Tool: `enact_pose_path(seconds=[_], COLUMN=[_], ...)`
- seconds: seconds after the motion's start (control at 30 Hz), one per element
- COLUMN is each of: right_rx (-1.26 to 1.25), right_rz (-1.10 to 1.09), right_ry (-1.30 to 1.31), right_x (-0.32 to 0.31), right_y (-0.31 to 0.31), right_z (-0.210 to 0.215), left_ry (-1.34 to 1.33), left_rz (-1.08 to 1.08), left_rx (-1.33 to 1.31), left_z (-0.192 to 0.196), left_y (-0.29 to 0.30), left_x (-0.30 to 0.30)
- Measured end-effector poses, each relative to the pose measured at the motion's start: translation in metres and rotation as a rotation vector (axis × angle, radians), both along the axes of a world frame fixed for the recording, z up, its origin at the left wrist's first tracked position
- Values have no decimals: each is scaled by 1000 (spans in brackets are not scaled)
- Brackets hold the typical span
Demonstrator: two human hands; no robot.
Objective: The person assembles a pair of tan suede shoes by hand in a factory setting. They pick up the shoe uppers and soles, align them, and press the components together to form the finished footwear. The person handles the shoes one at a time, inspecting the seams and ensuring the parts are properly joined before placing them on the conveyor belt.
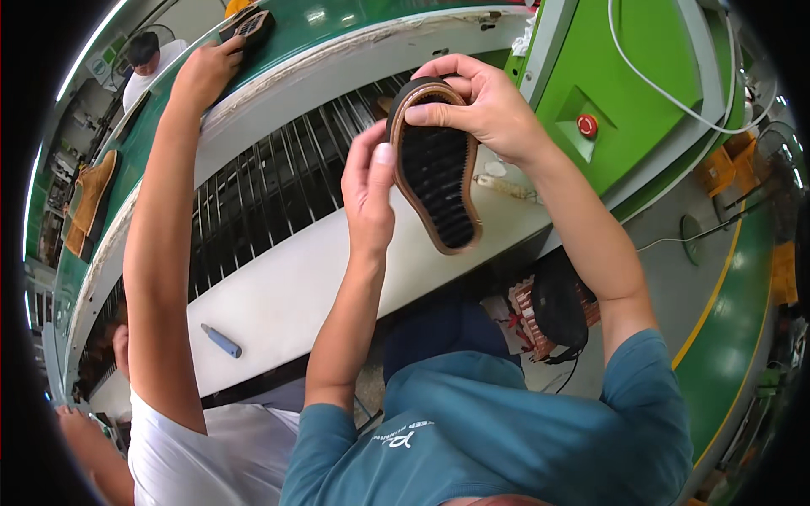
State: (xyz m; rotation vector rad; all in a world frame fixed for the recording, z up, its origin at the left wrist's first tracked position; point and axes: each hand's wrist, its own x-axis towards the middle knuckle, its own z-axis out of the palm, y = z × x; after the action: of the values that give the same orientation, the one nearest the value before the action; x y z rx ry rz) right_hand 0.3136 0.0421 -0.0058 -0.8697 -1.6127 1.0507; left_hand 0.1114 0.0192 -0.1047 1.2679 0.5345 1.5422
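Note:
A shoe sole (434, 185) with a black ribbed inner face and a brown stitched rim is held up before me, its broad end at the top. My right hand (494, 110) grips that end, thumb across the inner face and fingers behind the edge. At the sole's left edge, my left hand (369, 190) closes on the rim between thumb and fingers; its fingertips are partly hidden behind the sole. The narrower end hangs free over a white work ledge (337, 274). On the ledge lies a blue-handled tool (222, 340), apart from both hands.
A co-worker's arm (164, 244) at my left reaches to a dark sole (251, 27) on the green conveyor (337, 18). Brown shoes (93, 198) stand farther left. Metal rollers (270, 181) lie behind the ledge. At right, a green machine panel (624, 76) carries a red button (587, 126).

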Motion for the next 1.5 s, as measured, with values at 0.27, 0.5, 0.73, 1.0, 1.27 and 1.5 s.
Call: enact_pose_path(seconds=[0.27,0.5,0.73,1.0,1.27,1.5], right_rx=[124,299,438,404,408,230], right_rz=[-120,-264,-321,-354,-390,-456], right_ry=[215,193,108,-149,76,-115], right_x=[-19,-28,-28,-19,-57,-84], right_y=[17,26,-2,-88,-16,16], right_z=[-72,-112,-128,-145,-95,-123], left_ry=[66,120,324,406,314,288], left_rz=[434,411,528,469,584,635], left_rx=[38,107,244,52,280,13], left_z=[-6,-20,-33,-66,5,-19], left_y=[10,31,15,-70,4,18], left_x=[19,6,4,-4,-17,-37])
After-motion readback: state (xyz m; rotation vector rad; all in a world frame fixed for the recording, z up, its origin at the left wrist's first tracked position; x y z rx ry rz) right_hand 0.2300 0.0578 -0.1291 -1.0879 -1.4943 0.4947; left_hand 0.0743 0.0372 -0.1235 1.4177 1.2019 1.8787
